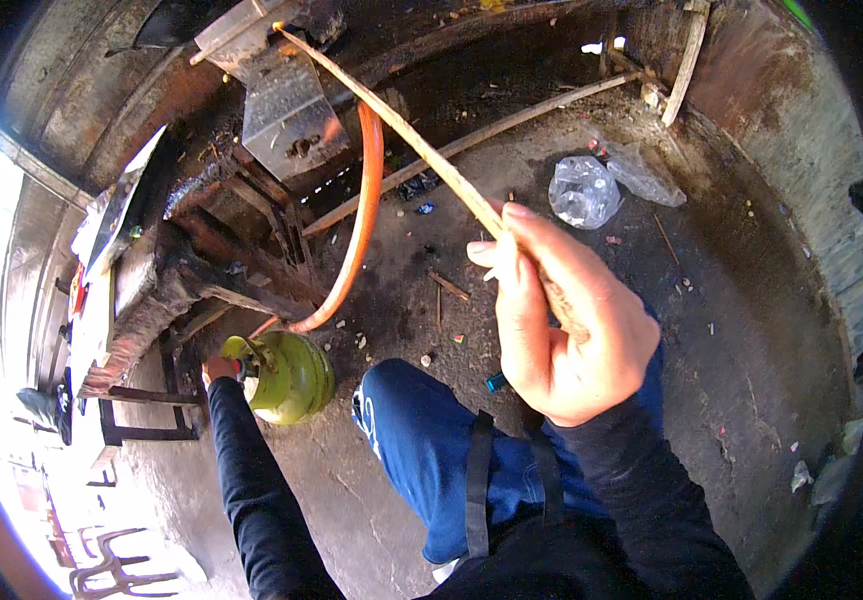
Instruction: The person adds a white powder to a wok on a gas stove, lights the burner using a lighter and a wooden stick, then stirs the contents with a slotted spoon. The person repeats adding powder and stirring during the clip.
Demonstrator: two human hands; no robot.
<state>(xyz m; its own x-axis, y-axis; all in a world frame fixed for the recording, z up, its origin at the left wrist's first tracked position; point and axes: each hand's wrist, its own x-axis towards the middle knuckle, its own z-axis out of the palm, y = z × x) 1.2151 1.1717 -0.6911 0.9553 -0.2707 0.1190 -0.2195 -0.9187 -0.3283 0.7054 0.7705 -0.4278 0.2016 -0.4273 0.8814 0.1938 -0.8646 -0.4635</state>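
Note:
My right hand [574, 315] pinches a long thin wooden stick [431, 154] between thumb and fingers. The stick's far tip glows orange, as with a small flame, beside a metal burner housing [292, 120] at the top left. My left hand [220, 368] is at the valve end of a green gas cylinder [296, 379] on the floor; its fingers are mostly hidden, so its grip on the regulator [245, 367] is unclear. An orange hose [367, 195] curves from beneath the metal housing down to the cylinder.
A worn wooden bench frame [168, 262] stands left of the cylinder. Clear plastic bags [585, 191] lie on the dark floor, with scattered sticks and litter. A wooden plank [491, 135] runs along the far side. A plastic chair [120, 562] stands at the lower left.

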